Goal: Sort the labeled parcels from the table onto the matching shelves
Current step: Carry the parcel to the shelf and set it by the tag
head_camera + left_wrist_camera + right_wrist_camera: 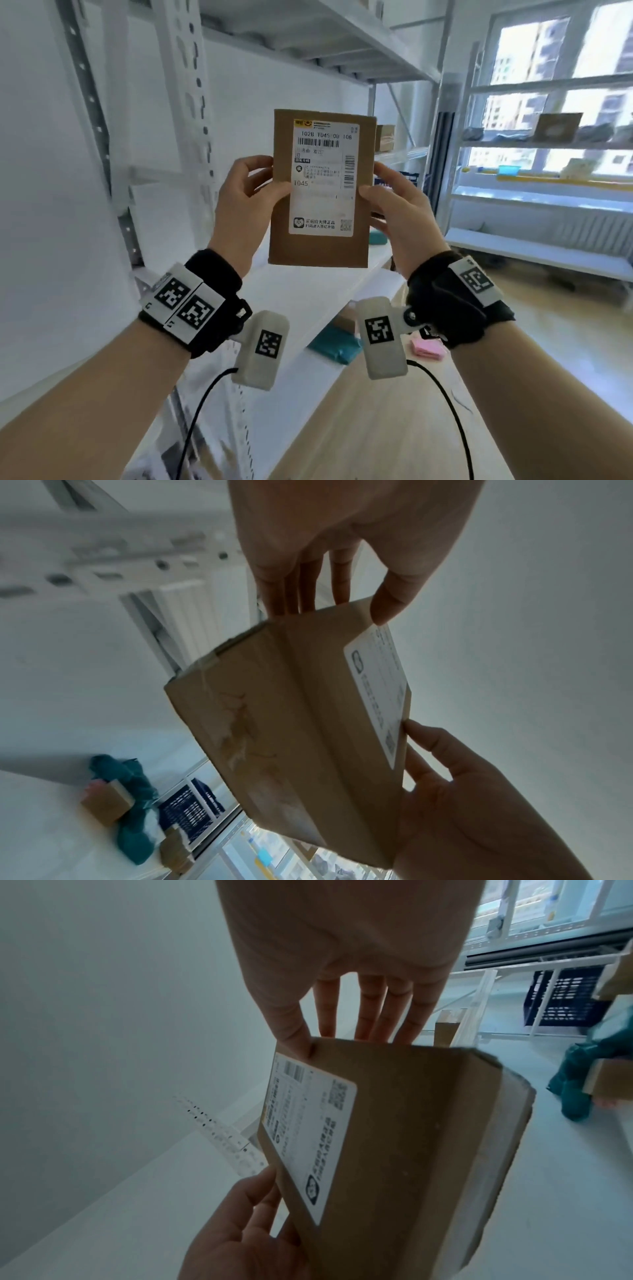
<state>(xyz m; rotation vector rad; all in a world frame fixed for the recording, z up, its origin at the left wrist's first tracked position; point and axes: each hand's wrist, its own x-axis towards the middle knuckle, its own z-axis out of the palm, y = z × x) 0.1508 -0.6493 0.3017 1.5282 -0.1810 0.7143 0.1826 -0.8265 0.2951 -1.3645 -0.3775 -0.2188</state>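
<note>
I hold a flat brown cardboard parcel [320, 250] upright at chest height in front of a white shelf unit. Its white shipping label [322, 178] faces me and reads T045. My left hand [260, 185] grips the parcel's left edge, thumb on the front, fingers behind. My right hand [380, 192] grips the right edge the same way. In the left wrist view the parcel [291, 723] shows its taped back between both hands. The right wrist view shows the parcel [411, 1150] with the label side on, my thumb at its upper corner.
A white shelf board [308, 294] runs below the parcel, with a teal bag [335, 342] and a pink packet [428, 346] lower down. A perforated upright [191, 102] stands left. A second rack [548, 144] by the window carries parcels. A dark blue crate [565, 996] sits further along.
</note>
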